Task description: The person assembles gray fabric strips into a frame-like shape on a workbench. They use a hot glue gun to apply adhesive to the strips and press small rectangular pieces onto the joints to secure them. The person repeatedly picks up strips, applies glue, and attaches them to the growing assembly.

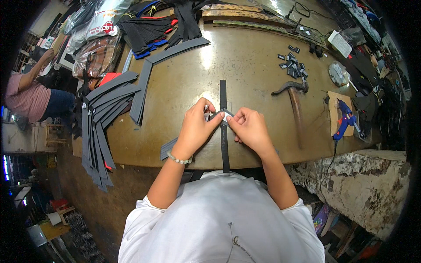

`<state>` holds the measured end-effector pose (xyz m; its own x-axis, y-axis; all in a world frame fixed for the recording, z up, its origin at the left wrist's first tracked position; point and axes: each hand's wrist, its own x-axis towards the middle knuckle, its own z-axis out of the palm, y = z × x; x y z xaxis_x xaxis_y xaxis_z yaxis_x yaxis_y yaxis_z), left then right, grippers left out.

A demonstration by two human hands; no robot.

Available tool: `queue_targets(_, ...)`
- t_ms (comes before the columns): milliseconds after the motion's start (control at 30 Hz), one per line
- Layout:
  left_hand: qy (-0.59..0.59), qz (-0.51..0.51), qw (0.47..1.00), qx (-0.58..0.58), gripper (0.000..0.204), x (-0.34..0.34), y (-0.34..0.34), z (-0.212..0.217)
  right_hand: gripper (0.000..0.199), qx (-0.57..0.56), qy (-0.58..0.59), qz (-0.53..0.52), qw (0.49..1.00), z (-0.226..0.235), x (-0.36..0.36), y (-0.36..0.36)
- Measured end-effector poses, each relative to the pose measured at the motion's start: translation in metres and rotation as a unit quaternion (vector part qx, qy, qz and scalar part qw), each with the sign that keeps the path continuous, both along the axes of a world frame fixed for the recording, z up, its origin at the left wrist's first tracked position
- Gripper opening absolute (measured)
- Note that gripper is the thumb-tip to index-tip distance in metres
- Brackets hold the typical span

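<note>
Just in from the middle of the worktop's (184, 92) front edge, the left hand (197, 128) and the right hand (249, 130) meet over a long, narrow black strap (223, 93). Each pinches a small dark-grey piece with a white face (226, 116) between thumb and fingers, the two thumbs almost touching on top of the strap; whether the piece wraps right around it cannot be told. The strap runs straight from front to back, its near end reaching the front edge by the person's white shirt (219, 206). A bracelet of pale round beads (179, 159) circles the left wrist, and beside that forearm, close to the front edge, lie a few short grey strips (167, 148). Right of the hands rests a hammer with a dark metal head and a brown wooden handle (296, 103) — the handle pointing toward the front edge — with a loose heap of small black pieces (294, 65) beyond its head. Nearer the right edge, a blue glue gun (345, 118) sits on a brown cardboard sheet (334, 125). Toward the left edge, a fanned bundle of long grey strips (103, 109) hangs past the front-left corner, and behind it, toward the far-left corner, lie black straps with red and blue parts (144, 34).
</note>
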<state>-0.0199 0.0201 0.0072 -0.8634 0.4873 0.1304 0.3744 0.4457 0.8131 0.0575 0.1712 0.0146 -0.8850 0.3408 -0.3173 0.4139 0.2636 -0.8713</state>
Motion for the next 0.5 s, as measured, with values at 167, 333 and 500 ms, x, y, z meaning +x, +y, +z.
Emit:
queue_targets(167, -0.065, 0.0, 0.998, 0.009, 0.024, 0.001, -0.003, 0.002, 0.024, 0.016, 0.011, 0.002, 1.0, -0.003, 0.0, -0.001)
queue_targets(333, -0.037, -0.11, 0.993, 0.011, 0.02, 0.017, -0.028, 0.012, 0.024, -0.002, 0.008, -0.004, 1.0, -0.005, -0.001, 0.001)
queue_targets(500, 0.033, -0.111, 0.993, 0.025, 0.018, 0.026, -0.028, 0.001, 0.023, -0.014, 0.009, 0.004, 1.0, -0.004, 0.0, 0.002)
